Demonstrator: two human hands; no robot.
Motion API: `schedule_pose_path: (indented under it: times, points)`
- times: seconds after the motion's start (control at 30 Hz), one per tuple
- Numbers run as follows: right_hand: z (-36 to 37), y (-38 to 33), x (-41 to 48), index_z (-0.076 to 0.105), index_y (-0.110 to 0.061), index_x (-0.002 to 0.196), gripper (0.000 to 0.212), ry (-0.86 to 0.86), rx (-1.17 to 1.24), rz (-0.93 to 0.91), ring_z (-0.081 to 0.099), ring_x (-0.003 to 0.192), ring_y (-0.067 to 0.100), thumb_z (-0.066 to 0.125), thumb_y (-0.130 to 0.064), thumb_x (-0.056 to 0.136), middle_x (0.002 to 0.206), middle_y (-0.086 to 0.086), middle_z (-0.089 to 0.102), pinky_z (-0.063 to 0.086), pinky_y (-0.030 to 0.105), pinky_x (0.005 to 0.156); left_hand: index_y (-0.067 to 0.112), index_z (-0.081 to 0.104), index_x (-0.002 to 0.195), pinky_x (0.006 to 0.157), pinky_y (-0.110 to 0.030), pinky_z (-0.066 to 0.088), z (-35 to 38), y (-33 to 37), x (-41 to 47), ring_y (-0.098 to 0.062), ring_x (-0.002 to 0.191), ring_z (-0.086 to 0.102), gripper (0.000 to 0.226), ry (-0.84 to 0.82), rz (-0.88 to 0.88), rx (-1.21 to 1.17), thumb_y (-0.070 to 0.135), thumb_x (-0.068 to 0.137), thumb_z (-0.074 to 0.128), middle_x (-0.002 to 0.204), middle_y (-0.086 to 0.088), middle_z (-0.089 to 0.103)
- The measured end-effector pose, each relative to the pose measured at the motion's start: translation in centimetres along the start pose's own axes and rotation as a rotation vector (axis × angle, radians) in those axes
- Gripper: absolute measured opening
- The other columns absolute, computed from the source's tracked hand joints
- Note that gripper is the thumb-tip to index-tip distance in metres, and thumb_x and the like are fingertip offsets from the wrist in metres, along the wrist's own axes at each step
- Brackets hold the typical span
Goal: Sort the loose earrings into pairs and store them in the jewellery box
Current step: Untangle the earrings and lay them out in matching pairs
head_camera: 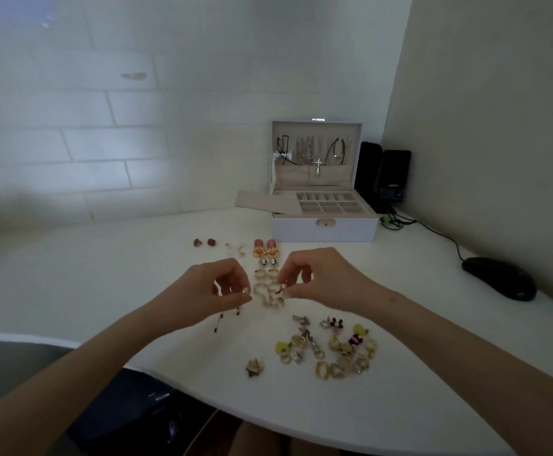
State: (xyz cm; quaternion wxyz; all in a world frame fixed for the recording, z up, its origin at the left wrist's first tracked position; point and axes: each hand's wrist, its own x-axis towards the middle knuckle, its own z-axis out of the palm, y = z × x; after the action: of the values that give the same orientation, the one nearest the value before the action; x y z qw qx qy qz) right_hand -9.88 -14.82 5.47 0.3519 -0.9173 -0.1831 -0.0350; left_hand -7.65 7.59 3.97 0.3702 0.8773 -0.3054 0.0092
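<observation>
Left grip [225, 286] pinching small earring [245, 290], right grip [314, 274] pinching gold earring [281, 287], by paired hoops [266, 274]

A white worktop [87, 274] with a curved front edge fills a corner where a white brick-patterned wall [104, 133] meets a plain beige wall [499, 110] on the right. Two black speakers [383, 172] stand in that corner, and a black mouse [499, 278] lies near the beige wall, its cable [446, 235] trailing back. The light is dim, with a pale patch on the bricks.
</observation>
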Motion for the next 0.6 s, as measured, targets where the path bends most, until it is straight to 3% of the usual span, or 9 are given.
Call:
schedule_pose_path:
  times: [0.13,0.23,0.4,0.6]
  points:
    - [2.2,-0.9,4.6,0.07,-0.015,0.086,0.012,0.028,-0.027,-0.002,0.049,0.059,-0.004,0.075,-0.018,0.075,0.08,-0.005,0.062,0.04,0.013,0.061,0.02,0.062,0.081,0.061,-0.011,0.044,-1.4,-3.4,1.2,0.001,0.066,0.056,0.011,0.095,-0.117,0.016,0.02,0.078,0.073,0.076,0.005,0.064]
    - [4.4,-1.0,8.9,0.07,-0.018,0.089,0.015,0.061,-0.135,0.045,0.057,0.077,0.009,0.073,-0.026,0.077,0.085,-0.004,0.064,0.049,0.027,0.074,0.017,0.061,0.081,0.058,-0.007,0.042,-2.3,-6.6,2.7,0.002,0.062,0.056,0.015,0.241,-0.237,0.042,0.02,0.076,0.075,0.074,0.007,0.064]
    - [7.6,-0.9,14.5,0.069,-0.018,0.1,0.024,0.077,-0.297,0.066,0.058,0.096,0.016,0.067,-0.034,0.083,0.107,0.0,0.064,0.039,0.024,0.073,0.012,0.061,0.082,0.057,-0.002,0.038,-3.1,-11.3,5.4,0.001,0.067,0.057,0.015,0.381,-0.327,0.092,0.012,0.076,0.074,0.076,0.006,0.065]
    - [9.5,-0.1,17.7,0.071,-0.018,0.102,0.025,0.054,-0.434,0.079,0.06,0.1,0.021,0.066,-0.033,0.084,0.107,0.003,0.065,0.043,0.028,0.077,0.017,0.063,0.082,0.065,-0.022,0.043,-2.3,-13.7,7.3,-0.011,0.077,0.057,0.006,0.387,-0.32,0.187,0.017,0.08,0.069,0.079,0.006,0.063]
